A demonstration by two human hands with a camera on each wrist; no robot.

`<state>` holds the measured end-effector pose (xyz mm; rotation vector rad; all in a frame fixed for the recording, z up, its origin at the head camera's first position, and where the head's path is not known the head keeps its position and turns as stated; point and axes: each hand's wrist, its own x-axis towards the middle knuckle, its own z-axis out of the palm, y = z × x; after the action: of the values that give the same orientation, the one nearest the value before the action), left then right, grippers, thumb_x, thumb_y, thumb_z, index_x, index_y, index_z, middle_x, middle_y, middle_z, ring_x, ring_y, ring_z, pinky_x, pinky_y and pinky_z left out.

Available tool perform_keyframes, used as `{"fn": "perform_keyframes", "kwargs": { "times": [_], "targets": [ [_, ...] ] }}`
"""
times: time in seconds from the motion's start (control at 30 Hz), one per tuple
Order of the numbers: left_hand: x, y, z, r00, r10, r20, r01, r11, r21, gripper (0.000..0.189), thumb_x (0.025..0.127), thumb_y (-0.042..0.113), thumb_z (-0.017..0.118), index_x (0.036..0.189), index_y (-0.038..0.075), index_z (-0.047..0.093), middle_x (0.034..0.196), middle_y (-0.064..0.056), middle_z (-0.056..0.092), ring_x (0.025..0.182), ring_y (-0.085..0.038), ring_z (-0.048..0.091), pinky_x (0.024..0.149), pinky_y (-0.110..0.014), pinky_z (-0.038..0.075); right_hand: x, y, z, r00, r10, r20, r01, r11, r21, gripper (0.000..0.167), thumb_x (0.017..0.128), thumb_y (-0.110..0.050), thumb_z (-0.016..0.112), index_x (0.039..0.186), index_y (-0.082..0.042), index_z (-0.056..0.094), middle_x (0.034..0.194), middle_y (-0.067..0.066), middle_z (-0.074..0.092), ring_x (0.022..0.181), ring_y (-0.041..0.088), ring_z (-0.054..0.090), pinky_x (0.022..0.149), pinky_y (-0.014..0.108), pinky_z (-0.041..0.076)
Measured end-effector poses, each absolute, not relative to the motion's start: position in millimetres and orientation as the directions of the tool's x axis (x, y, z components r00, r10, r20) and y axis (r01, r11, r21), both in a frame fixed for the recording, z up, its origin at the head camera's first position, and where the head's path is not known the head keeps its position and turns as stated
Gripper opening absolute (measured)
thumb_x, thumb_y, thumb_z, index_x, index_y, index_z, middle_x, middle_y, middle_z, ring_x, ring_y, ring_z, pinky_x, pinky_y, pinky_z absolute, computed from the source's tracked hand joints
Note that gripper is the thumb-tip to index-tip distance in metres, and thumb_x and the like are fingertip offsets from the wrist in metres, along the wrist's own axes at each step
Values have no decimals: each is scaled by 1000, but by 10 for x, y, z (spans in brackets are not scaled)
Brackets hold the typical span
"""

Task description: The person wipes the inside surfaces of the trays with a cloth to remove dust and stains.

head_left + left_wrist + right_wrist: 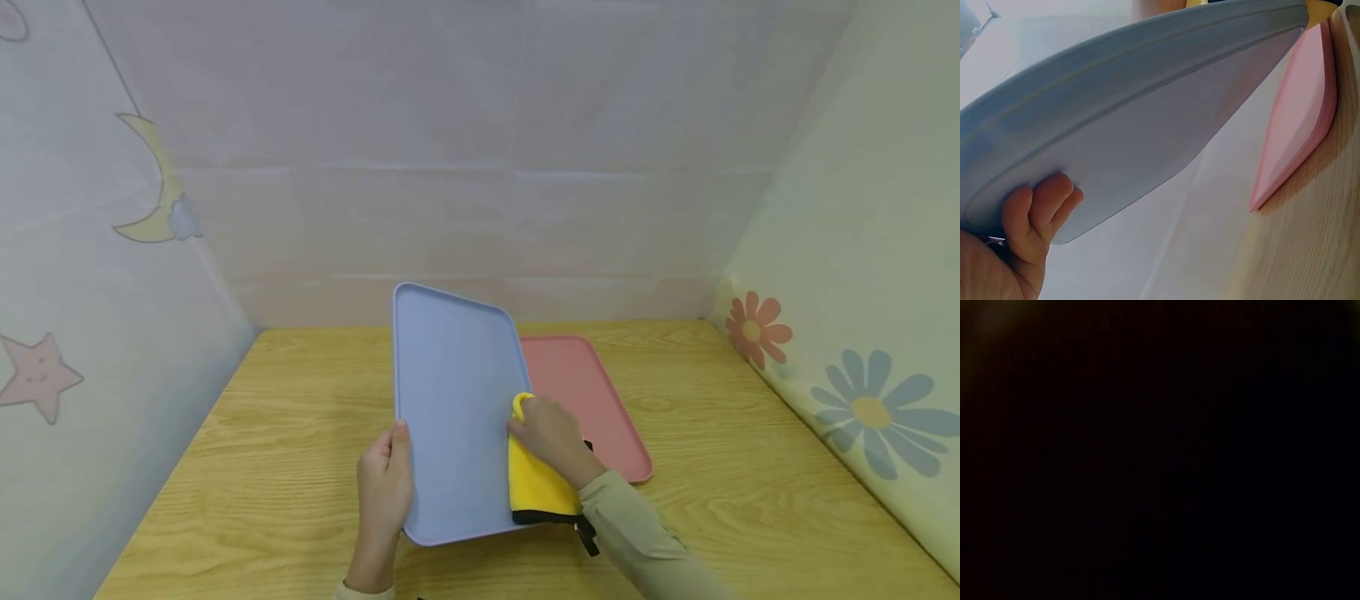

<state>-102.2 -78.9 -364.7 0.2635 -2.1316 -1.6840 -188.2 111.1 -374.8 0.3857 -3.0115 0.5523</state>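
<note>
A blue rectangular tray [457,417] is held up tilted above the table, its inner face toward the head camera. My left hand [386,479] grips its left edge, thumb on the front; in the left wrist view, fingers [1054,197] curl against the tray's underside [1129,137]. At the tray's right edge my right hand [553,437] grips a yellow cloth [536,483] with black trim, which hangs over the tray's lower right part. The right wrist view is almost wholly black.
A pink tray [581,392] lies on the wooden table [285,467] behind and right of the blue one, partly hidden by it. Hanging sheets printed with a moon [153,187] and flowers [870,412] enclose the table at the back and sides.
</note>
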Motion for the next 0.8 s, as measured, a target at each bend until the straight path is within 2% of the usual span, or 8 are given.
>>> {"fn": "perform_keyframes", "kwargs": {
  "times": [0.23, 0.5, 0.8],
  "targets": [
    [-1020, -789, -3633, -903, -378, 202, 109, 252, 962, 39, 96, 20, 41, 66, -2, 51, 50, 2, 34, 42, -8, 34, 37, -22, 30, -1826, 1032, -3716, -963, -246, 110, -269, 880, -390, 33, 82, -15, 57, 56, -9, 38, 51, 0, 29, 43, 12, 31, 42, 20, 25],
    [-1007, -769, -3614, -907, -379, 180, 93, 237, 967, 39, 97, 21, 39, 82, -8, 60, 56, -6, 50, 45, -11, 46, 40, -24, 39, -1752, 887, -3651, -947, -301, 110, -319, 869, -378, 27, 82, -14, 55, 59, -10, 39, 51, -1, 29, 43, 11, 30, 41, 20, 25],
    [-1009, -743, -3638, -911, -380, 160, 77, 224, 971, 38, 97, 20, 39, 86, -9, 60, 63, -11, 57, 50, -14, 52, 41, -24, 41, -1614, 695, -3538, -889, -425, 172, -458, 841, -288, 18, 81, -14, 55, 66, -9, 46, 55, 1, 32, 46, 11, 32, 41, 20, 27]
  ]
}}
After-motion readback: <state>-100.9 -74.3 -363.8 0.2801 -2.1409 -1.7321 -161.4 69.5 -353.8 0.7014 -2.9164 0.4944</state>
